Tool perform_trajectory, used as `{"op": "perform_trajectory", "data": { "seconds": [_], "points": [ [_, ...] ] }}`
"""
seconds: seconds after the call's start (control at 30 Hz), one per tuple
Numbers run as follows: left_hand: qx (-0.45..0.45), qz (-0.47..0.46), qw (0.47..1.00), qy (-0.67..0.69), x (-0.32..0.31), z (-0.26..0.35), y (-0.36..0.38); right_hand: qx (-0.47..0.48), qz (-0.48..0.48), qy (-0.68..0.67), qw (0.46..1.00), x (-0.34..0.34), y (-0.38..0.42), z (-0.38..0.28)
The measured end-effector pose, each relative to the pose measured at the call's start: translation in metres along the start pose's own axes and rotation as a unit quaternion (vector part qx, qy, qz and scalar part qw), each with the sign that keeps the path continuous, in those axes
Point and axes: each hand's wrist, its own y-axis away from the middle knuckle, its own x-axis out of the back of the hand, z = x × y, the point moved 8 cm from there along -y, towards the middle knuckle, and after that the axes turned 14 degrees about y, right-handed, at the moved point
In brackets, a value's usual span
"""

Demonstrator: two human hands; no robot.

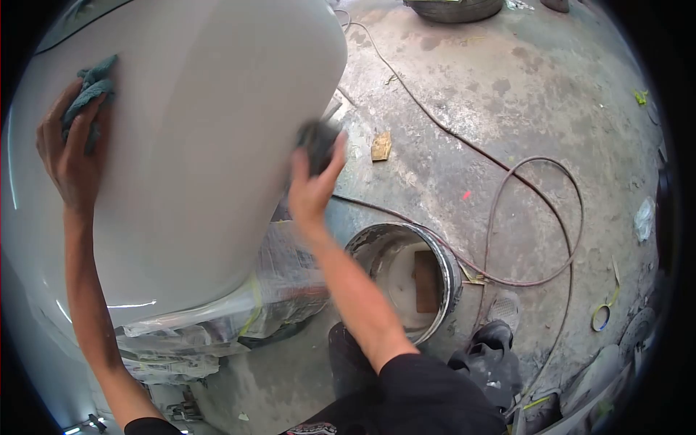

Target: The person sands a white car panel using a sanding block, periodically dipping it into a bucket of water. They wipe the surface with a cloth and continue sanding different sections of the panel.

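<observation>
A pale grey, smooth car body panel (196,145) fills the left half of the head view. On its left part, my left hand (76,152) has its fingers closed over a crumpled teal cloth (90,94), pressed against the surface. At the panel's right edge my right hand (316,190) grips a dark block (317,145) between thumb and fingers. Motion smears both the block and that hand. Below the panel, clear masking film (279,261) with yellow-green tape covers the lower body of the car.
A round bucket (453,279) with cloudy liquid and a brown rectangular piece (428,283) stands beside my legs. A hose (500,167) loops across the stained concrete floor (449,80). A tyre (460,10) lies at the top. A tape roll (601,317) is at the right.
</observation>
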Motion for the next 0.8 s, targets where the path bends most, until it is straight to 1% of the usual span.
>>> {"op": "perform_trajectory", "data": {
  "seconds": [0.03,0.07,0.1,0.13,0.2,0.27,0.33,0.4,0.47,0.5,0.6,0.67,0.7,0.73,0.8],
  "points": [
    [0.002,-0.003,1.0,-0.005,-0.001,-0.002,0.002,-0.008,0.019,-0.016,1.0,0.003,-0.058,-0.005],
    [-0.001,-0.003,1.0,-0.006,-0.001,-0.003,0.003,-0.034,-0.009,-0.089,0.995,0.007,-0.111,-0.013],
    [-0.004,-0.003,1.0,-0.007,-0.001,-0.004,0.002,-0.04,-0.073,-0.153,0.985,0.0,-0.154,-0.009],
    [-0.008,-0.003,1.0,-0.008,0.0,-0.004,0.002,-0.053,-0.131,-0.17,0.975,-0.004,-0.177,-0.01],
    [0.002,-0.014,1.0,-0.002,-0.003,-0.006,0.004,-0.051,-0.096,-0.13,0.986,0.002,-0.162,-0.007],
    [0.011,-0.004,1.0,0.007,0.001,-0.005,0.001,-0.054,-0.015,-0.048,0.997,0.002,-0.1,0.014],
    [0.012,0.016,0.999,0.025,0.001,0.005,-0.005,-0.158,-0.068,-0.083,0.982,-0.002,-0.008,0.022],
    [0.013,0.01,0.999,0.036,0.0,0.007,-0.006,-0.161,-0.081,-0.022,0.983,-0.005,0.063,0.042],
    [0.023,0.011,0.999,0.043,0.002,0.01,-0.01,-0.243,-0.152,-0.11,0.952,0.004,0.073,0.035],
    [0.028,0.016,0.997,0.067,0.005,0.013,-0.012,-0.278,-0.192,-0.151,0.929,0.004,0.071,0.033],
    [0.044,0.027,0.989,0.139,0.0,0.042,-0.006,-0.256,-0.129,-0.081,0.955,0.033,0.043,0.041],
    [0.015,0.003,0.979,0.203,-0.019,0.078,0.009,-0.247,-0.088,-0.048,0.964,0.054,0.026,0.059],
    [0.016,-0.004,0.984,0.178,-0.029,0.094,0.011,-0.255,-0.079,-0.045,0.963,0.065,0.015,0.044],
    [0.015,-0.013,0.988,0.153,-0.039,0.109,0.01,-0.238,-0.055,-0.06,0.968,0.07,0.008,0.056],
    [0.016,-0.027,0.991,0.129,-0.052,0.126,-0.005,-0.259,-0.025,-0.041,0.965,0.084,-0.005,0.052]
  ]
}}
